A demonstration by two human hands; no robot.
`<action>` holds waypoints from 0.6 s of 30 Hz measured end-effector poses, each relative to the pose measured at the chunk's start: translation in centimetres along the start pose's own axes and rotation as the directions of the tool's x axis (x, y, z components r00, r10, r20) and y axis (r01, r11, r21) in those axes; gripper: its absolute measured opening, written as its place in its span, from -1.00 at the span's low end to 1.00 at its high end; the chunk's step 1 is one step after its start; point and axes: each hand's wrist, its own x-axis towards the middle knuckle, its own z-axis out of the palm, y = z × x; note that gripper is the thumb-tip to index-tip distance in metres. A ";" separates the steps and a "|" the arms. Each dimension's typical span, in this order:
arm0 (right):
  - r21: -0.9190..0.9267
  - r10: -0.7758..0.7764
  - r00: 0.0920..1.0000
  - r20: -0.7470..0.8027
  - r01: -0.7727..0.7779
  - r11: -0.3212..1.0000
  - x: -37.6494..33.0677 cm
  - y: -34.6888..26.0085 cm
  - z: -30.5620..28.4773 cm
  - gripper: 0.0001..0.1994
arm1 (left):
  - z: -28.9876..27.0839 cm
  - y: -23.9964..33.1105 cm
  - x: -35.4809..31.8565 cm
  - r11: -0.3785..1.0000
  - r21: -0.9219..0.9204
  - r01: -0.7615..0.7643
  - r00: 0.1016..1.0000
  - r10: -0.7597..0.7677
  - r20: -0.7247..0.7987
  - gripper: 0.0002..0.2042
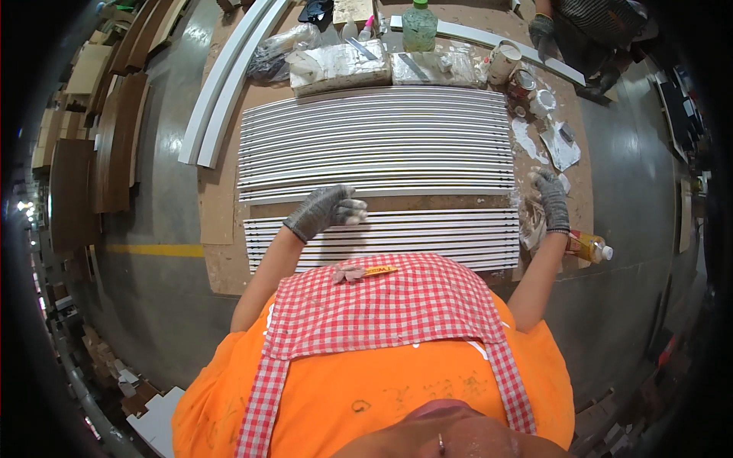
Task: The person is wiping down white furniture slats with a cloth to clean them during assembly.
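Observation:
My left hand (326,211), in a grey knit glove with whitened fingertips, hovers over the gap between two stacks of slats, its fingers loosely apart. Beyond it lies the larger stack of white slats (374,141), with dark marks near the ends. Nearer to my body is a smaller stack of similar slats (382,237). My right hand (552,200), gloved the same way, is at the right side of the work surface, fingers slightly bent and apart. Nothing shows in its grasp. Close by it are a crumpled rag (532,227) and a bottle of yellow liquid (588,247) lying on its side.
Two wrapped blocks (340,67) (434,69) and a green-capped bottle (419,29) stand at the back. Open cans (522,82) and smeared white paste (527,137) occupy the right side. Long white mouldings (229,91) lie left. Another person's gloved hand (542,34) is at far right.

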 end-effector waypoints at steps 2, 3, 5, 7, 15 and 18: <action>0.236 0.062 0.996 0.068 -0.076 0.969 -2.8 -1.0 1.4 -0.37 | -2.8 1.0 -1.0 0.982 0.182 0.046 0.999 -0.045 -0.008 -0.66; 0.042 -0.072 0.997 0.031 0.071 0.997 -3.3 -0.6 2.0 -0.32 | -4.4 1.4 -1.4 0.916 0.393 0.078 0.990 -0.026 -0.135 -0.66; -0.012 -0.207 0.978 0.006 0.208 0.978 -4.3 0.7 3.7 -0.23 | -6.5 3.1 -3.3 0.794 0.593 0.137 0.950 0.064 -0.305 -0.70; 0.089 -0.186 0.981 -0.053 0.190 0.978 -5.0 1.4 5.3 -0.17 | -10.0 4.5 -4.6 0.686 0.704 0.184 0.870 0.219 -0.441 -0.69; -0.072 -0.184 0.965 -0.189 0.173 0.982 -1.9 0.8 5.1 -0.36 | -21.5 2.4 -7.1 0.438 0.851 0.291 0.612 0.599 -0.517 0.09; 0.117 -0.301 0.940 -0.164 0.321 0.940 -0.5 2.3 4.4 -0.39 | -22.5 0.6 -4.8 0.472 0.876 -0.103 0.594 0.735 -0.327 0.10</action>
